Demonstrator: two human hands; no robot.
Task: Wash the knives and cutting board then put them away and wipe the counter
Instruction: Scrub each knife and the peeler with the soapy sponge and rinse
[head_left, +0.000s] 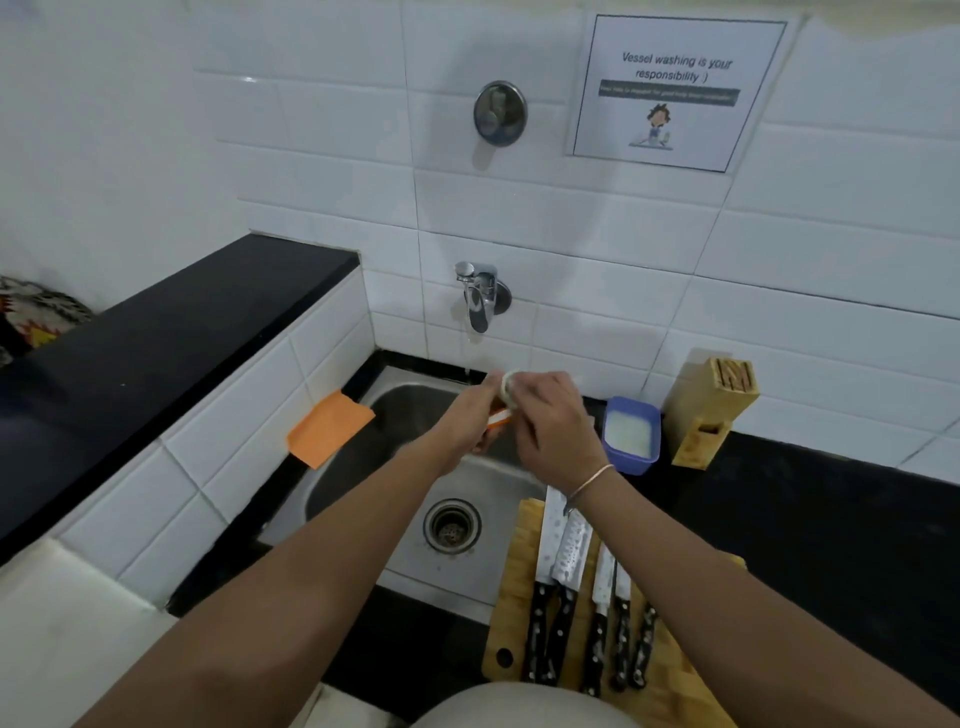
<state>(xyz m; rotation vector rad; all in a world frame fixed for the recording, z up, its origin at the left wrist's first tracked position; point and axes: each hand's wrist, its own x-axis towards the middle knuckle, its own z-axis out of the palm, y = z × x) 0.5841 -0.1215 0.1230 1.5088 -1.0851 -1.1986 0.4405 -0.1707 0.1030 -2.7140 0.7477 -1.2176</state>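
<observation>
step: washing, early – both hands over sink (363, 467) | left grip (470, 410) closed on orange-white item, right grip (550, 421) on pale scrubber (508, 384) | knives (582, 587) lie on cutting board (511, 582), tabletop edge | next: pick up a knife – judged

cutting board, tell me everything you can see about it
The cutting board looks like light wood or bamboo, rectangular, with a round hanging hole near its lower left corner. It lies flat on the black counter just right of the steel sink, its far end reaching over the sink's rim. Five black-handled knives lie side by side on it, blades pointing away, wet or soapy. The right forearm passes above it and hides its right part; neither hand touches it.
</observation>
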